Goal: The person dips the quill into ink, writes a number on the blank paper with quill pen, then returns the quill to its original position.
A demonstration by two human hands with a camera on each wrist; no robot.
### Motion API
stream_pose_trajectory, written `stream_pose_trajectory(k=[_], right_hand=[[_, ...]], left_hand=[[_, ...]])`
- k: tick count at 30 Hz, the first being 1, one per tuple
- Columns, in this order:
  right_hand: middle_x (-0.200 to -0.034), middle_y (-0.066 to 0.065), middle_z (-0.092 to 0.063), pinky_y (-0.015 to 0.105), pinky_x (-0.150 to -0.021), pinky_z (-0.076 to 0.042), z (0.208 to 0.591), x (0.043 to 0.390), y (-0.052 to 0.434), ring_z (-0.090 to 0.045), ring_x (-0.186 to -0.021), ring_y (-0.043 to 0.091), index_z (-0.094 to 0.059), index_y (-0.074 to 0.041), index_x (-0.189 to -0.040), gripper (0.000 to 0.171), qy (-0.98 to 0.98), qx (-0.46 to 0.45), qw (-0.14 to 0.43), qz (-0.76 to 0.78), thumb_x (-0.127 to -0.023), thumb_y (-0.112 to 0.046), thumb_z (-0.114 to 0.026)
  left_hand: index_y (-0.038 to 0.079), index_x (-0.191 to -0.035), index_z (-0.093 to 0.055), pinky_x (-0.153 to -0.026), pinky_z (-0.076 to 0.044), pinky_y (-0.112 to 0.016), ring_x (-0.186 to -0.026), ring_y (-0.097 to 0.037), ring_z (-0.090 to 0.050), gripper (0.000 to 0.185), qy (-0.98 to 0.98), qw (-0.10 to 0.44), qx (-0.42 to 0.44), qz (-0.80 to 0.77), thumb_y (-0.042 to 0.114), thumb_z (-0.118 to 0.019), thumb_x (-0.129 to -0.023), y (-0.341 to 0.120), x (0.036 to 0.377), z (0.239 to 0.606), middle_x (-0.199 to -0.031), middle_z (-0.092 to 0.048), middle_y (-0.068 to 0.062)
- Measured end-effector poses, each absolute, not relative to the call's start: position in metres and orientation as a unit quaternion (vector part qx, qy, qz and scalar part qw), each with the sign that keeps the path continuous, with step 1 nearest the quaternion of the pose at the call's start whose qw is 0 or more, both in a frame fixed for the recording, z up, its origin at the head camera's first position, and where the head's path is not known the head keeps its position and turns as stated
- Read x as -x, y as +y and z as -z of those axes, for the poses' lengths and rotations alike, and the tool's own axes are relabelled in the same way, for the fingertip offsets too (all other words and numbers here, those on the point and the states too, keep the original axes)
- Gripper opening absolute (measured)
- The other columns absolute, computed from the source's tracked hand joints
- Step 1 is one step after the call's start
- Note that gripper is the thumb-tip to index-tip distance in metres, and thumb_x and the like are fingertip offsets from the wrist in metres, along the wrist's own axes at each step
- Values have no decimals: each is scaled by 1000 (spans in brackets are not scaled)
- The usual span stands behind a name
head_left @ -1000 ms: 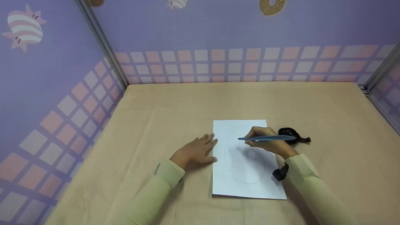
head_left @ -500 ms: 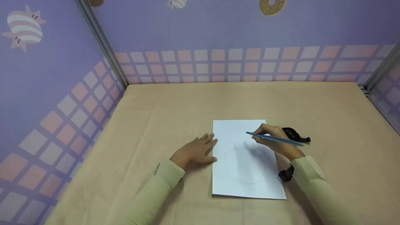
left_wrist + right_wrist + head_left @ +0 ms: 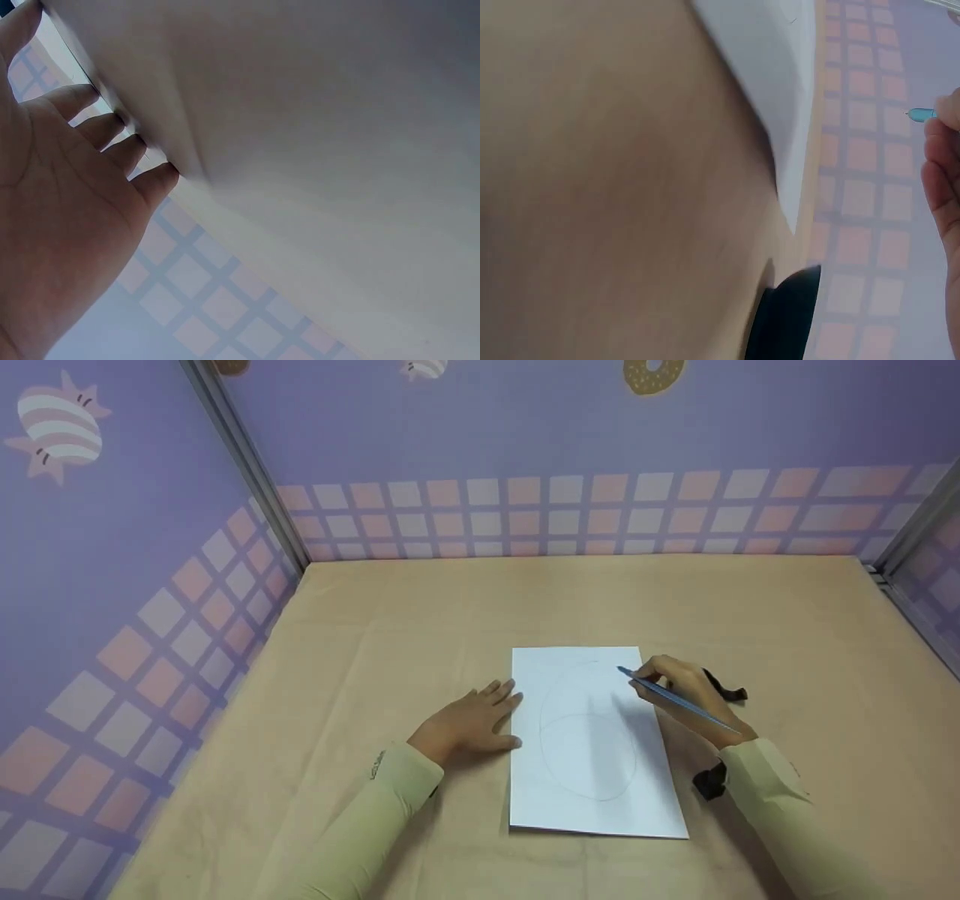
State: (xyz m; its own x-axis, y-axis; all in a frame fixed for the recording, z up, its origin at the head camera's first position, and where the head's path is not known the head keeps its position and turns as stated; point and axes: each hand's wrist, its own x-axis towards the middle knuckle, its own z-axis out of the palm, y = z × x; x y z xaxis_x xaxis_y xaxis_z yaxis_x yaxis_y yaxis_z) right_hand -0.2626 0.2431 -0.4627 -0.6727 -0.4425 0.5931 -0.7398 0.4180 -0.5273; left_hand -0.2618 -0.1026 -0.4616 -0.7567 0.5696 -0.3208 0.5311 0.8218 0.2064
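Note:
A white sheet of paper lies on the cloth-covered table, bearing a thin drawn line that curves like a 6. Flat beside its left edge rests my left hand, fingers spread, their tips at the paper; the left wrist view shows these fingertips down on the surface. My right hand pinches a slim blue pen between thumb and fingers, over the paper's upper right edge. In the right wrist view, the pen tip stands clear above the paper.
A glossy black object with a bent, narrow end lies right of the paper, mostly hidden behind my right hand. The beige tablecloth reaches to the purple, checked back wall. Another patterned wall borders the left side.
My right hand has moved right with the pen, off the middle of the drawing, and now covers more of the black object. The left hand and paper have stayed put.

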Motion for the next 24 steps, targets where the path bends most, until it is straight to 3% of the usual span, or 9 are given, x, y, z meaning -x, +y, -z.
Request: stream_pose_trajectory(k=[7,12,17,24], right_hand=[[-81,3,-66,8,-63,-44,464,265,253,-58,-68,8,-64,-2,-89,24,-830,-370,259,-327,-72,13,-73],[-83,5,-64,5,-71,-43,462,261,265,-57,-73,12,-62,0,-92,32,-844,-367,261,-292,-67,17,-74],[-89,2,-64,3,-78,-40,461,257,279,-56,-82,6,-64,-2,-97,32,-841,-366,240,-317,-72,17,-72],[-89,3,-65,6,-75,-39,462,258,297,-55,-82,6,-65,-1,-98,30,-839,-374,269,-288,-72,13,-73]], left_hand=[[19,-156,-15,-122,-12,-44,-151,-21,-4,80,935,190,-294,-52,59,-44,-94,-103,261,461,-163,-4,-1],[19,-156,-14,-122,-12,-45,-151,-22,-3,80,934,192,-298,-51,60,-44,-94,-104,262,461,-163,-3,-1],[19,-156,-12,-122,-11,-45,-151,-22,-2,80,931,195,-303,-51,59,-44,-95,-105,263,461,-163,-2,-2],[19,-156,-12,-122,-12,-45,-151,-22,-2,80,932,194,-302,-49,60,-43,-94,-105,263,462,-163,-2,-1]])
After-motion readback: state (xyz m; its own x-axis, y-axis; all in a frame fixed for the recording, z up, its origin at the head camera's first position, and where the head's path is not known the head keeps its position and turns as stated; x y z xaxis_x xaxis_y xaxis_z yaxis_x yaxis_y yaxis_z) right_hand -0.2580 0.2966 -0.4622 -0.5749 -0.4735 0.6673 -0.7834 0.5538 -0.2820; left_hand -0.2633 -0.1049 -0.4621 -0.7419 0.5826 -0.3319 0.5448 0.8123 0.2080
